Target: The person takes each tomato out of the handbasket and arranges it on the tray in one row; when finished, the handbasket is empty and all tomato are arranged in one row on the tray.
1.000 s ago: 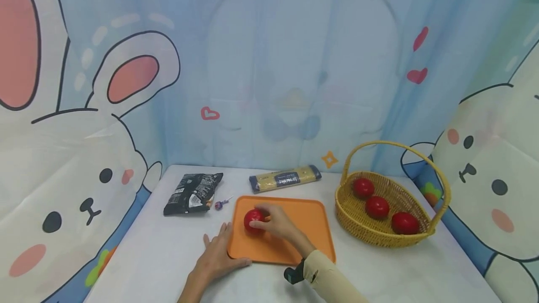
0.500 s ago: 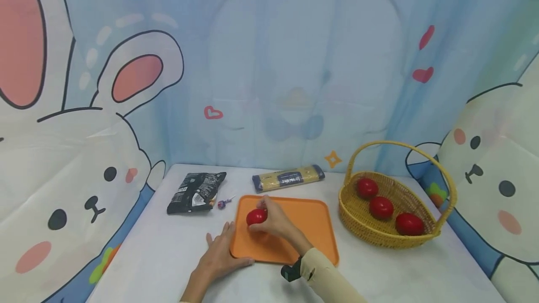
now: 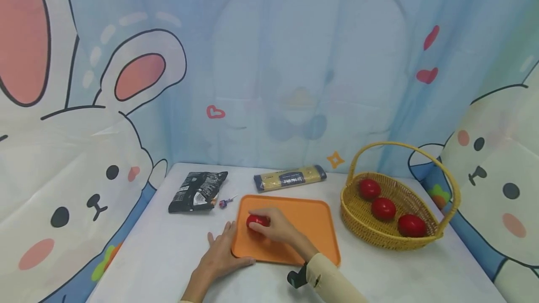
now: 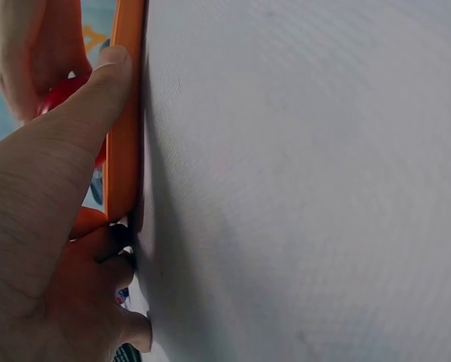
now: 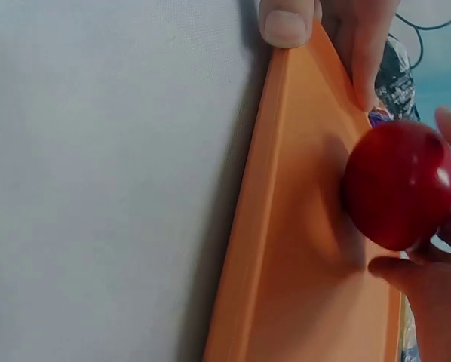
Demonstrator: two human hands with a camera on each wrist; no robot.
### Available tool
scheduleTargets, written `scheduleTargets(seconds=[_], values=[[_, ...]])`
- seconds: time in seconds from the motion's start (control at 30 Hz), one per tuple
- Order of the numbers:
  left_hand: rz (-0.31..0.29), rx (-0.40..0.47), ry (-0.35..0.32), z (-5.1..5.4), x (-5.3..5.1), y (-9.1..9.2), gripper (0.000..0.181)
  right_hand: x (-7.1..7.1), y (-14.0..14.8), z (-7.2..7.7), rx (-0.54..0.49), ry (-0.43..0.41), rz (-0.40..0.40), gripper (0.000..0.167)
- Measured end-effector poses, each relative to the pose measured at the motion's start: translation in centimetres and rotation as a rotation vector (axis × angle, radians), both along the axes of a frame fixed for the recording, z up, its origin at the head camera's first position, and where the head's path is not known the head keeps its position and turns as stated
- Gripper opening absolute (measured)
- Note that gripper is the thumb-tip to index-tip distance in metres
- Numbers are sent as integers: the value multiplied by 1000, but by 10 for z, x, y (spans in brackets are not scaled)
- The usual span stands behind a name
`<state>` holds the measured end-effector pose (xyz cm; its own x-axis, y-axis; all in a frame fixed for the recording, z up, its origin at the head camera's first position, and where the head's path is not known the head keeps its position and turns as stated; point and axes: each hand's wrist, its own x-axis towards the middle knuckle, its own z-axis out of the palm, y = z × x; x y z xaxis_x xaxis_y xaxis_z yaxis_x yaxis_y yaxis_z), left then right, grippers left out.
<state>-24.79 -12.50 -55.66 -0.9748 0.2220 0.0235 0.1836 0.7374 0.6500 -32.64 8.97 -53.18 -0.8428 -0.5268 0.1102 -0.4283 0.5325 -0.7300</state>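
Head view: R hand point(image 3: 278, 226) pinches the red fruit point(image 3: 256, 220) btwn thumb & fingers, over the tray point(image 3: 313, 228), nr its L edge & abt midway btwn far & near edges. Tray floor runs on R of the fruit to the R edge. L hand point(image 3: 223, 257), fingers spread, is at the tray's near-L corner: thumb along near edge, fingers by L edge. Narrow gap btwn tray's R edge & the basket point(image 3: 363, 234), which holds 3 red fruits point(image 3: 383, 208) toward the table's point(image 3: 391, 272) R edge. Black bag point(image 3: 197, 192) nr table's far-L corner, lollipop point(image 3: 223, 204) just beside it; yellow pkt point(image 3: 290, 179) along table's far edge, behind tray. Open tabletop in front of tray's near edge.

L wrist view: L thumb point(image 4: 108, 79) lies straight on the tray rim; fruit partly hidden behind it.

R wrist view: fruit btwn R thumb & fingers, shadow on tray floor; can't tell if they touch. L thumb's tip is on the near-L corner.
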Motion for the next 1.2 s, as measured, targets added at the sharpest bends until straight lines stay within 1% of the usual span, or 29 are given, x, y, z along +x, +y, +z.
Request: scheduleTargets(seconds=[0.07,0.17,0.23,0.33,0.53,0.63,0.77,0.97,1.07,1.2], values=[[5,0,-12,1,-1,0,120,2,5,0,-36,-47,-12,61],[10,3,-19,2,-2,1,120,4,9,1,-68,-96,-50,66],[7,2,-12,1,-1,1,120,4,10,2,-77,-110,-72,65],[3,7,-2,-1,0,0,120,3,9,1,-112,-106,-84,60],[3,22,5,-3,3,1,119,-1,1,-4,-195,-86,-92,63],[2,16,6,-2,2,2,119,-2,-3,-6,-218,-68,-88,64],[-1,4,-4,-1,0,3,120,-3,-6,-8,-242,-49,-64,63],[-6,0,-16,2,-1,4,120,-4,-10,-10,-245,-78,-68,62],[-2,-2,-5,2,1,3,119,-5,-10,-8,-224,-93,-58,68],[0,-3,-6,2,2,2,117,-7,-6,-4,-170,-115,-30,81]])
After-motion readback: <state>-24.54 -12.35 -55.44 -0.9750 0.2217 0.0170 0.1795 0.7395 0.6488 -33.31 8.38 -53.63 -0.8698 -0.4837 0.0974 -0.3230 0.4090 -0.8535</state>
